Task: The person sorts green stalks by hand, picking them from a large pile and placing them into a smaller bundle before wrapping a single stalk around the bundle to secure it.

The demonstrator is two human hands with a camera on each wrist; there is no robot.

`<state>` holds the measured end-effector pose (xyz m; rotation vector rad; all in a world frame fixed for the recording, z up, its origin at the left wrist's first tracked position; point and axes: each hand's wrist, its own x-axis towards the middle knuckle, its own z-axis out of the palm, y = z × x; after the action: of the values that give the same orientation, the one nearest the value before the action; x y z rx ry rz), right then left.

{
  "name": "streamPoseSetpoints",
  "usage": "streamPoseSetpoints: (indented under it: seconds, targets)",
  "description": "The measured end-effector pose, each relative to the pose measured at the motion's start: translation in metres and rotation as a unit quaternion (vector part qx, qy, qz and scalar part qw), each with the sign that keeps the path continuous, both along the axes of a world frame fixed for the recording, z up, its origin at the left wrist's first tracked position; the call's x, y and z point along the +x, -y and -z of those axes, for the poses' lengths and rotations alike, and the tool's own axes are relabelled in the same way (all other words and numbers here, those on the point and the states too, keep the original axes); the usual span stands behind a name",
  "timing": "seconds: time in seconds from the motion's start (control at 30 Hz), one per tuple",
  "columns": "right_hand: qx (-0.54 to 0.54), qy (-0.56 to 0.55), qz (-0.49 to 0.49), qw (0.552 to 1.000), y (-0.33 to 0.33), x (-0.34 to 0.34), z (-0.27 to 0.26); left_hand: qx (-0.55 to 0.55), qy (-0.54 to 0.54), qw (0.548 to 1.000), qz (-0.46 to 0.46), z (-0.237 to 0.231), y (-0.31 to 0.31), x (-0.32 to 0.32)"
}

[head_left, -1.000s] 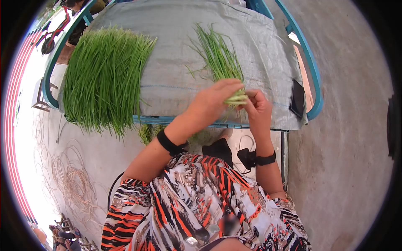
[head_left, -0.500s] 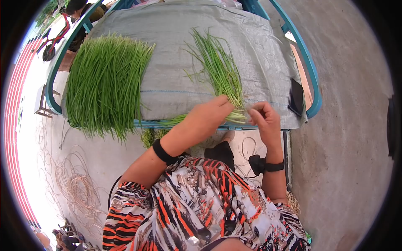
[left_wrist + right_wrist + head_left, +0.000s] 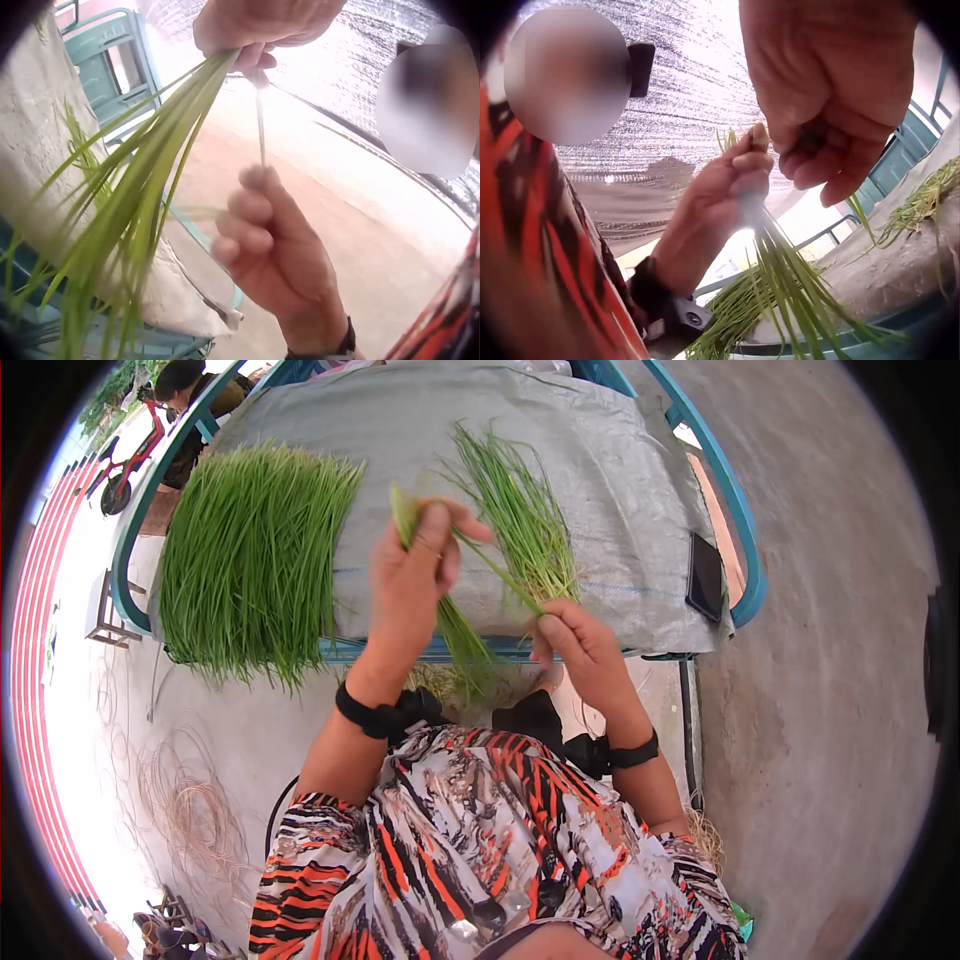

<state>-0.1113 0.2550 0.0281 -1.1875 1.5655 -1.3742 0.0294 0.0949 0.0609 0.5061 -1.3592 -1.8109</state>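
In the head view my left hand (image 3: 405, 575) grips a small bunch of chives (image 3: 460, 645), pale ends up and green leaves hanging past the wrist. My right hand (image 3: 590, 655), lower and to the right, pinches a single chive stalk (image 3: 505, 578) that stretches across from the left hand. From the left wrist that thin strand (image 3: 261, 135) runs taut between both hands. A loose pile of chives (image 3: 520, 520) lies just beyond the right hand. On the left, a big, evenly lined-up pile of chives (image 3: 260, 560) hangs over the near edge.
A grey woven sheet (image 3: 400, 420) covers the table, framed by blue rails (image 3: 735, 490). A black phone (image 3: 706, 575) lies at the right edge. Coiled twine (image 3: 195, 810) lies on the floor at left. Another person (image 3: 185, 390) is at the far left corner.
My left hand has gone from the loose pile's pale ends up and left, carrying the small bunch. My right hand has shifted slightly left and now pinches a stalk.
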Motion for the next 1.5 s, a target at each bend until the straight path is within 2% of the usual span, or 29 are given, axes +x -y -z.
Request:
streamPoseSetpoints:
  seconds: [0.1, 0.3, 0.37, 0.5, 0.7, 0.9, 1.1, 1.2, 1.3, 1.4, 1.5]
  targets:
    - [0.039, 0.073, -0.014, 0.996, -0.008, -0.01, 0.008, 0.066, -0.129, 0.988, -0.052, 0.027, 0.03, -0.009]
    - [0.122, 0.209, 0.03, 0.97, -0.029, -0.021, 0.036, 0.247, -0.175, 0.951, -0.064, 0.088, 0.081, -0.019]
    - [0.117, 0.245, 0.038, 0.962, -0.038, -0.023, 0.047, 0.269, -0.21, 0.939, -0.038, 0.113, 0.093, -0.023]
    - [0.102, 0.3, 0.048, 0.947, -0.047, -0.023, 0.065, 0.277, -0.283, 0.917, 0.038, 0.134, 0.102, -0.022]
    - [0.114, 0.283, 0.083, 0.949, -0.055, -0.021, 0.082, 0.264, -0.284, 0.92, 0.053, 0.13, 0.099, -0.02]
    - [0.1, 0.286, 0.161, 0.939, -0.052, -0.014, 0.099, 0.274, -0.277, 0.92, 0.045, 0.128, 0.095, -0.021]
    - [0.136, 0.339, 0.297, 0.882, -0.044, -0.009, 0.098, 0.284, -0.22, 0.932, 0.041, 0.136, 0.094, -0.03]
    - [0.142, 0.352, 0.341, 0.86, -0.042, -0.007, 0.096, 0.291, -0.226, 0.929, 0.044, 0.134, 0.091, -0.033]
    - [0.15, 0.321, 0.332, 0.874, -0.05, -0.012, 0.107, 0.315, -0.245, 0.916, 0.041, 0.134, 0.092, -0.034]
    - [0.175, 0.236, 0.275, 0.916, -0.053, -0.006, 0.098, 0.331, -0.256, 0.906, 0.064, 0.136, 0.095, -0.035]
    - [0.123, -0.009, 0.288, 0.95, -0.056, 0.001, 0.096, 0.327, -0.247, 0.909, 0.069, 0.134, 0.094, -0.034]
